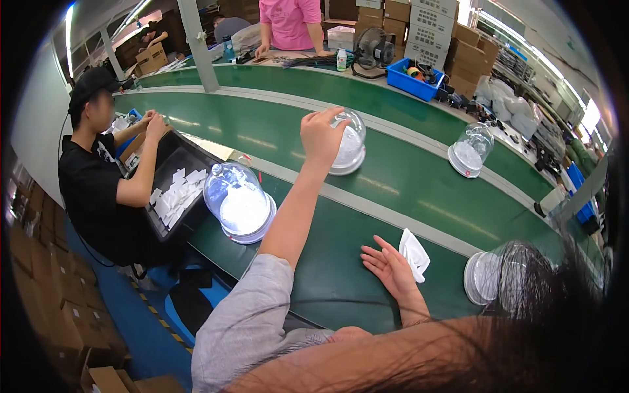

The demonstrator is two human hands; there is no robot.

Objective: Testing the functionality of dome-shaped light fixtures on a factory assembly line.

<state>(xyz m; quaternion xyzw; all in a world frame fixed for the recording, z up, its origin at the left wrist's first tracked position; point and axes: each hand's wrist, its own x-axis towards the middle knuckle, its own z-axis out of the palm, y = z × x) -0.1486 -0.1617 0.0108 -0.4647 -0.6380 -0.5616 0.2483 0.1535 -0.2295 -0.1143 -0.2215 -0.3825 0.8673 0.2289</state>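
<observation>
Under the left hand (321, 136) sits a clear dome lamp (348, 149) on the green conveyor belt (393, 196), fingers grasping its top (step: apparently picking up or placing). Right hand (388, 265) rests open, palm up, beside a white folded packet (415, 254); next move likely requires a steady lift.

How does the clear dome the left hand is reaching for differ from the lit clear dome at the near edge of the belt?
The clear plastic dome under the left hand sits farther out on the green conveyor belt and looks dim; the left hand rests on its top. The glowing clear plastic dome by the black tray shines bright white, looks larger in view, and nobody touches it. Both are transparent domes on round white bases.
</observation>
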